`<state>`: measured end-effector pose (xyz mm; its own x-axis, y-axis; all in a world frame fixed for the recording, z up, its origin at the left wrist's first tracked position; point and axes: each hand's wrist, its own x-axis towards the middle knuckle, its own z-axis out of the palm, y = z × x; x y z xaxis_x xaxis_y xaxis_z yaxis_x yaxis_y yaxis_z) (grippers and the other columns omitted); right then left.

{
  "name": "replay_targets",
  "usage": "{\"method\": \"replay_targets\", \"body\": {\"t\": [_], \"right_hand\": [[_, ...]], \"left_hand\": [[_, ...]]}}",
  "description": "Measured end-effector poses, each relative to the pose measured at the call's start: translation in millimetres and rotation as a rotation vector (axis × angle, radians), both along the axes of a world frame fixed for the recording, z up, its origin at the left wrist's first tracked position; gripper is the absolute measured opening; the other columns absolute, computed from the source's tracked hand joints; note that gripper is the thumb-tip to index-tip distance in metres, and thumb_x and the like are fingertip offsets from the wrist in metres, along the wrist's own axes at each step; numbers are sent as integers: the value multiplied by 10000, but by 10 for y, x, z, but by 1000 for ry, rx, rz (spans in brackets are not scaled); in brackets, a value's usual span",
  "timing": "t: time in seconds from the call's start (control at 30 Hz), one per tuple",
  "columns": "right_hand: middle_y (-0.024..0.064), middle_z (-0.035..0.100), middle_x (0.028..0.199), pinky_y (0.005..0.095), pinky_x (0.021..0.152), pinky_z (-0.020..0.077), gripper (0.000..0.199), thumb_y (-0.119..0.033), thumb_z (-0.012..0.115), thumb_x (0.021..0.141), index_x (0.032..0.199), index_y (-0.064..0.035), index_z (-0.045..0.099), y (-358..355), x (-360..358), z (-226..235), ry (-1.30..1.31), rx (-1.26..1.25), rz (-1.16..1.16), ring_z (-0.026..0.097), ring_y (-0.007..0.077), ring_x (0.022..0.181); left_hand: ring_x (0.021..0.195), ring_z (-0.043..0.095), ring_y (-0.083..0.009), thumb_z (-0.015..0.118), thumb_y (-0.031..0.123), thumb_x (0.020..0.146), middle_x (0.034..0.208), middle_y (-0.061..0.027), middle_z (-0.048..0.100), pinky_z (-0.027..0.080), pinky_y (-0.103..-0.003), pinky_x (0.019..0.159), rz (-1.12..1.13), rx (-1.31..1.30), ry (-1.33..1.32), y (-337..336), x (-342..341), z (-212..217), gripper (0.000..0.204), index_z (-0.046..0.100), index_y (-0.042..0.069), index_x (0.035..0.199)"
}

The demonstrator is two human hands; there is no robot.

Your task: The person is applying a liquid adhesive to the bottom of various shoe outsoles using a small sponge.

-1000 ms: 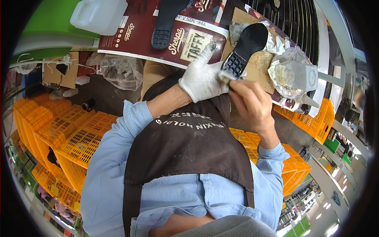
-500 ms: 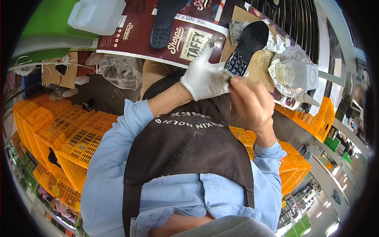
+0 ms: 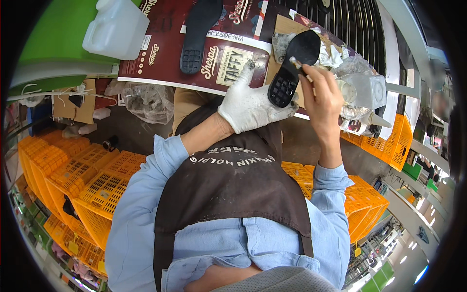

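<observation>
My left hand (image 3: 248, 104), in a white glove with dark-stained fingertips, holds a black shoe sole (image 3: 302, 48) by its heel end. The heel part has a grid of recessed squares and looks glossy. The glove's thumb points up beside the sole, and the other fingers run beneath it. Bare, my right hand (image 3: 321, 95) pinches a small brush (image 3: 295, 62) with a pale tip. That tip is at the middle of the sole and appears to touch it. Another black sole (image 3: 199, 31) lies on the dark red printed cardboard (image 3: 165, 73), to the left.
A white plastic jug (image 3: 119, 31) stands at the far left. To the right are a translucent bottle with a nozzle (image 3: 373, 92), crumpled white paper (image 3: 332, 57) and brown cardboard (image 3: 287, 24). Orange crates (image 3: 109, 177) stand on both sides of me. A clear plastic bag (image 3: 148, 100) hangs below the table edge.
My right hand has moved the brush from the heel end up to the middle of the sole. My left hand has shifted slightly left and down with the sole.
</observation>
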<state>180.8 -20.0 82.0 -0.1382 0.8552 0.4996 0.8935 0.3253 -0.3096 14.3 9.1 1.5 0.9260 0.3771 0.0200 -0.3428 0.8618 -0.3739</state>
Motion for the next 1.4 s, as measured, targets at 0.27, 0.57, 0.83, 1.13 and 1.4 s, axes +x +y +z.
{"method": "replay_targets", "body": {"t": [0.27, 0.57, 0.83, 1.13, 1.4], "right_hand": [[102, 651, 841, 301, 588, 510, 259, -3, 737, 744, 992, -27, 668, -257, -110, 11, 296, -171, 180, 632, 212, 698], [44, 703, 829, 215, 654, 485, 213, -114, 695, 851, 1013, 23, 703, 539, 1098, -357, 514, -303, -568, 608, 67, 722], [62, 703, 856, 224, 654, 496, 234, -88, 697, 847, 1051, 27, 684, 553, 1173, -466, 446, -322, -304, 623, 81, 721], [123, 714, 843, 259, 684, 520, 202, -102, 694, 824, 1000, -3, 703, 863, 1478, -514, 441, -300, -218, 669, 130, 730], [85, 710, 859, 260, 701, 532, 228, -65, 676, 848, 1053, 34, 678, 1065, 1560, -476, 361, -511, -80, 661, 113, 777]], "left_hand": [[1145, 547, -316, 334, 498, 997, 1261, -179, 542, 414, -490, 1020, 85, 18, -209, 12, -12, -35, 558, 423, 80, 1357], [1216, 485, -429, 281, 303, 1035, 1348, -319, 430, 411, -516, 1053, -38, -16, 185, -50, 46, -59, 510, 331, -69, 1380], [1227, 472, -422, 316, 266, 1031, 1353, -306, 424, 433, -502, 1033, -8, 53, 202, -71, 27, -130, 499, 305, -75, 1394], [1152, 527, -402, 367, 289, 1015, 1317, -196, 496, 477, -504, 956, 64, 88, 252, -70, -100, -139, 412, 417, 66, 1359], [1134, 535, -388, 367, 318, 1020, 1316, -180, 491, 517, -484, 883, 154, 123, 228, -41, -275, -152, 457, 337, 157, 1447]]}}
